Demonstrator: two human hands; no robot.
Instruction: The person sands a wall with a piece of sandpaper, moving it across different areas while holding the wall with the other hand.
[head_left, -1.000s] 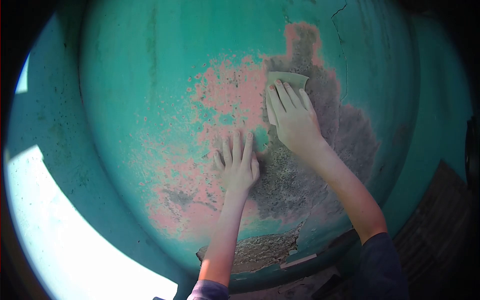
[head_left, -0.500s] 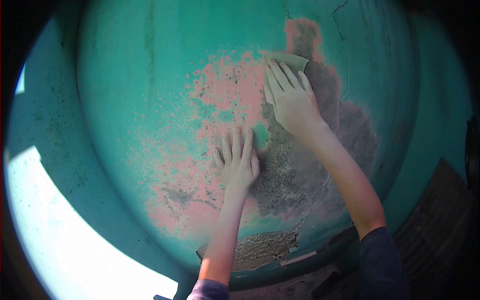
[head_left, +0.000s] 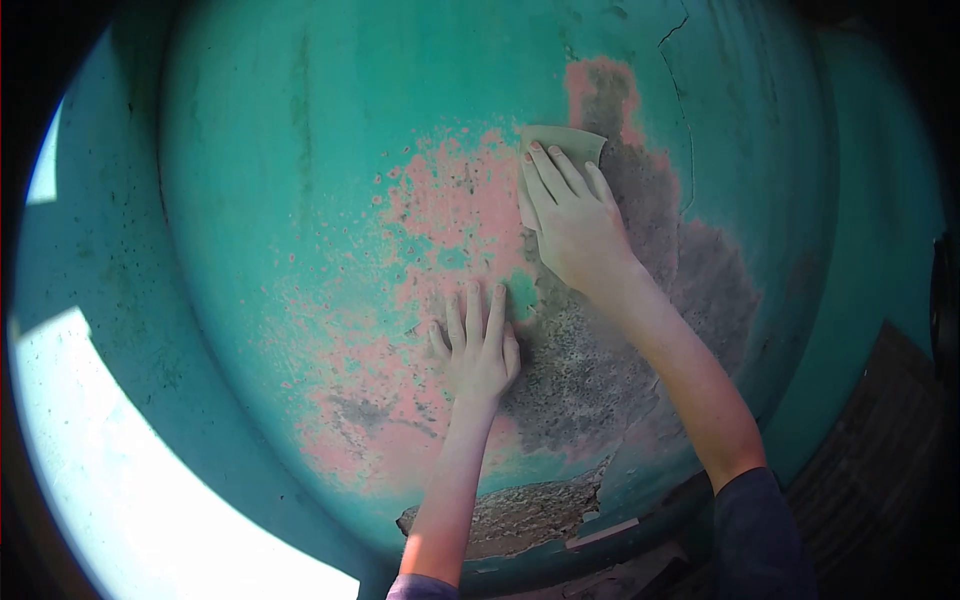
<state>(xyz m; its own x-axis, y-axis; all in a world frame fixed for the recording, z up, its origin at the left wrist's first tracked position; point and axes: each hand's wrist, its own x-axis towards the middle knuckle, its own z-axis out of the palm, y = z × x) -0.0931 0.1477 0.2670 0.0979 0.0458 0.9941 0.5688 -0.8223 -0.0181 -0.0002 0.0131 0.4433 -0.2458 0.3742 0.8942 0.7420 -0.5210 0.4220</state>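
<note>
Since the frame a second ago, the right hand (head_left: 573,225) has slid its sheet of sandpaper (head_left: 562,147) up and a little to the left across the wall (head_left: 300,150), while the left hand (head_left: 477,345) has barely shifted. Sanding of the flaking paint looks to be the step in hand, judged from the flat grip and the stroke. The right fingers (head_left: 553,175) lie spread and pressed flat on the sheet, pinning it to the surface rather than curling around it; the left fingers (head_left: 470,310) are open and flat on the wall, holding nothing, apparently bracing. A next stroke would call for even pressure and for keeping the paper from folding at its free top edge. The sandpaper is a pale greenish-tan rectangle, its upper corners showing above the fingertips, lying where the pink undercoat (head_left: 450,215) meets the grey bare patch (head_left: 600,360). The wall itself is turquoise, speckled with small pink spots to the left, with a thin crack (head_left: 688,130) running down at the upper right and a rough broken area (head_left: 520,510) near its foot.
</note>
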